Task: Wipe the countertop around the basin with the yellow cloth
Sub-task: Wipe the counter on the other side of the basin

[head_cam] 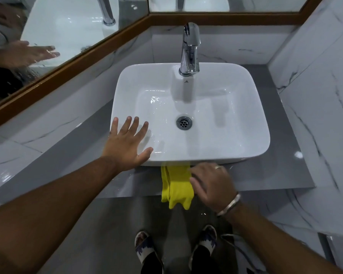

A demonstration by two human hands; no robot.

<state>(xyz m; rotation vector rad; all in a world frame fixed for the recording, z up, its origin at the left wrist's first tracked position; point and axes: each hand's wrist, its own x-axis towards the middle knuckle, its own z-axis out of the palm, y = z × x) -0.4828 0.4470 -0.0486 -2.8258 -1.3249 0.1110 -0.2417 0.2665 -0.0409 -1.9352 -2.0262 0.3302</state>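
Note:
A white rectangular basin (246,123) sits on a grey countertop (281,171). The yellow cloth (175,184) lies bunched on the front strip of the countertop, just under the basin's near rim, with its end hanging over the counter edge. My right hand (212,184) rests on the cloth's right side, fingers curled onto it. My left hand (127,143) is flat with fingers spread on the basin's front-left corner, holding nothing.
A chrome tap (189,48) stands at the back of the basin, and a drain (184,122) sits in its floor. Marble-pattern walls close in on the right and left. A wood-framed mirror (67,26) runs along the back left. My feet (145,248) stand below the counter.

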